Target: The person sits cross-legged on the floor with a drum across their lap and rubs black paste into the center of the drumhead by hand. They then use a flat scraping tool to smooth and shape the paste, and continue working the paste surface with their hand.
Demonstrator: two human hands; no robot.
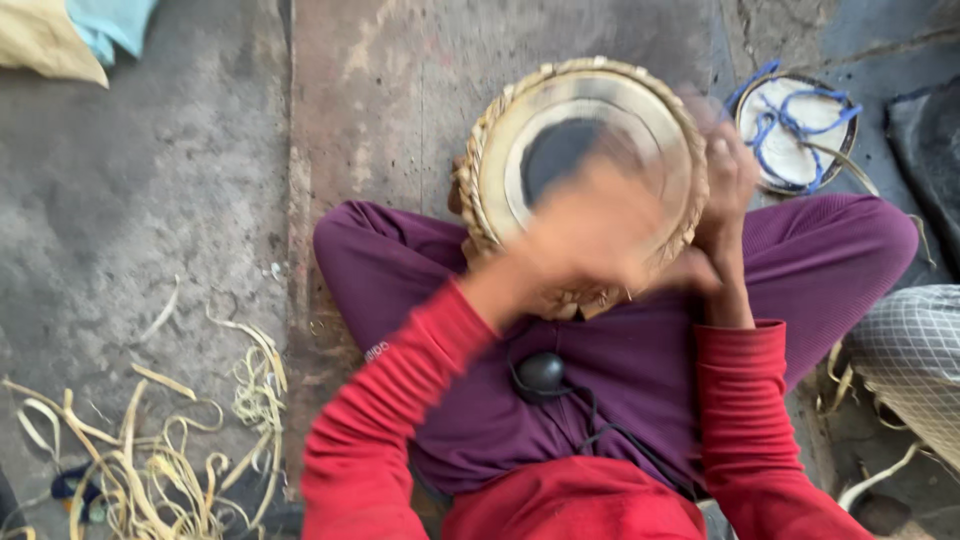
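The left hand (590,235) is blurred by motion; it is over the face of the drum (585,170), and I cannot tell if the fingers are spread or curled, or if it touches the skin. The right hand (725,190) is at the far right edge of the drum, fingers curled over the rim, so it grips the drum there and steadies it.

The drum is a small round hand drum w/ a pale skin, a dark round patch in the centre and a braided strap ring around the edge. It sits in the lap, between the crossed legs in purple trousers (620,370), tilted a bit toward the person. It looks like a solid, rather heavy body; the skin is tight and prob. delicate, the braid is rough and gives good hold. In my judgement the rim or braid is the place to take it, not the skin.

Further out: a black round device (540,375) w/ a cable lies on the lap. Right of the drum, on the floor, is a second round drum head (795,135) w/ blue cord. At left, pale cut strips (160,450) lie scattered on the concrete floor (150,200).
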